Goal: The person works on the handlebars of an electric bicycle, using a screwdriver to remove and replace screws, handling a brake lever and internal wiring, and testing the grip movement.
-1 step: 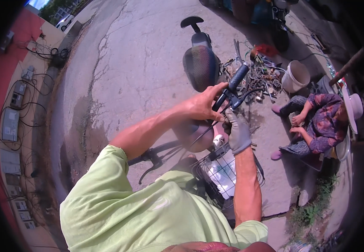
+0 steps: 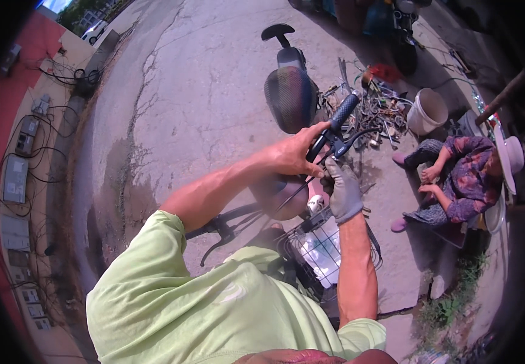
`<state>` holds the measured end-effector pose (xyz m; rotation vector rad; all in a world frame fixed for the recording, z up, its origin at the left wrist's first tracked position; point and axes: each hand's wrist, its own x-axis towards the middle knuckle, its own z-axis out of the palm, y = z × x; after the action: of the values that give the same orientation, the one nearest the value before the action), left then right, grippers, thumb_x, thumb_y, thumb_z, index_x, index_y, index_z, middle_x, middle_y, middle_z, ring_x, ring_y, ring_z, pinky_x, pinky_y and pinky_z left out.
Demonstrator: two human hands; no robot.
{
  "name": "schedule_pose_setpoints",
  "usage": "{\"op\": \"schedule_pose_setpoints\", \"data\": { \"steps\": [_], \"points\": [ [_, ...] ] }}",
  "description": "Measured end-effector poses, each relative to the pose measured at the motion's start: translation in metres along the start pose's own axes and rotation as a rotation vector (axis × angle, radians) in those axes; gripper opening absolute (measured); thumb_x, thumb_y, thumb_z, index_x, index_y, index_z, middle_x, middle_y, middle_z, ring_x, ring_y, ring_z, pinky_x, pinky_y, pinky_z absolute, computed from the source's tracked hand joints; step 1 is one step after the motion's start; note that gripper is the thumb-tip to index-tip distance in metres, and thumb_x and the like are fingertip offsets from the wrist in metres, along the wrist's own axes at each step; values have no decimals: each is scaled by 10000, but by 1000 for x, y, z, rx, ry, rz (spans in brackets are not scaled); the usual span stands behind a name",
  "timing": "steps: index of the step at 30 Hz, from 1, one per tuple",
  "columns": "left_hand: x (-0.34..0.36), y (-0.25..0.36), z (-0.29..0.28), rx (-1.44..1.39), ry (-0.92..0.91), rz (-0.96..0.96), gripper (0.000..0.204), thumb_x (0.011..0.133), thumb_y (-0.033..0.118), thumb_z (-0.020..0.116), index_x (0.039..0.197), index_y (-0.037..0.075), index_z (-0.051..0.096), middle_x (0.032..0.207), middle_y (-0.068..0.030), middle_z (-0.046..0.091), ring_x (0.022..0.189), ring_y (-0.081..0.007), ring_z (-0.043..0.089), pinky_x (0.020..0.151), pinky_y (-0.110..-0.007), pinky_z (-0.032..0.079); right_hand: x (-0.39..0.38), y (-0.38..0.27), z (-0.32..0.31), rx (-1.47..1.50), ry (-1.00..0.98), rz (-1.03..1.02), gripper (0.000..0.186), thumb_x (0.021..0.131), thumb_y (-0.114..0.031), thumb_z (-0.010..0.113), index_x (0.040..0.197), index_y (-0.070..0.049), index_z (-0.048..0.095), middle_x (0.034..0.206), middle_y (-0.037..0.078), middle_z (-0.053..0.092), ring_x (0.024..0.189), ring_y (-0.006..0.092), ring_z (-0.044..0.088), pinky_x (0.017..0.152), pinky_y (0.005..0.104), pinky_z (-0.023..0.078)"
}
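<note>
Left fingers (image 2: 318,128) clamp the handlebar (image 2: 316,148), apparently steadying it beside gloved right fingers (image 2: 334,168) whose grip I can't tell.

Clock centred on the view, 12 at top. Carrier is grey concrete pavement (image 2: 208,91), weathered. Long crack (image 2: 132,124) runs roughly 9 to 11 o'clock; dark stain (image 2: 140,200) at 9. Loose heap of metal parts and tools (image 2: 390,112) at 2 o'clock, pieces overlapping, too jumbled to itemise. Pale bucket (image 2: 419,118) also at 2, farther out, just beside heap. Seated person's two pinkish shoes on the concrete: one (image 2: 398,159) just before 3, other (image 2: 398,224) just past it. Weeds (image 2: 450,303) at 4, along a broken edge.
</note>
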<state>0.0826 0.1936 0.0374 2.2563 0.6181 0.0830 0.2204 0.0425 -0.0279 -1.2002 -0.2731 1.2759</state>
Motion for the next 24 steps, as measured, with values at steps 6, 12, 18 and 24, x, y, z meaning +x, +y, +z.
{"op": "schedule_pose_setpoints", "data": {
  "steps": [6, 12, 18, 24],
  "points": [
    [1, -3, -17, -472, -262, -102, 1255, 841, 108, 932, 1740, 170, 59, 1520, -251, 586, 1257, -323, 693, 1070, -474, 550, 3, 10, -16, 31, -115, -38, 187, 1079, -309, 686, 1092, -128, 730, 863, -38, 683, 752, 83, 625, 647, 236, 454],
    [-2, 14, -15, -79, -169, -148, 1325, 798, 202, 980, 1742, 197, 51, 1436, -267, 645, 1223, -334, 712, 1058, -475, 553, 8, 6, -23, 48, -116, 4, 174, 1089, -297, 672, 1123, -133, 720, 874, -39, 676, 745, 95, 626, 644, 241, 457],
    [-6, 10, -12, -90, -126, -121, 1332, 781, 242, 990, 1742, 187, 70, 1433, -219, 666, 1258, -341, 693, 1084, -485, 533, 12, 3, -17, 124, -108, 83, 146, 1077, -272, 698, 1047, -130, 691, 771, -62, 570, 641, 60, 523, 551, 228, 390],
    [-8, -3, -7, -102, -89, -46, 1316, 758, 355, 997, 1719, 163, 119, 1356, -317, 666, 1290, -474, 644, 1088, -512, 514, 7, 2, 7, 141, -12, 37, 157, 1066, -254, 714, 978, -136, 660, 711, -82, 479, 570, 39, 411, 504, 219, 307]
  ]
}}
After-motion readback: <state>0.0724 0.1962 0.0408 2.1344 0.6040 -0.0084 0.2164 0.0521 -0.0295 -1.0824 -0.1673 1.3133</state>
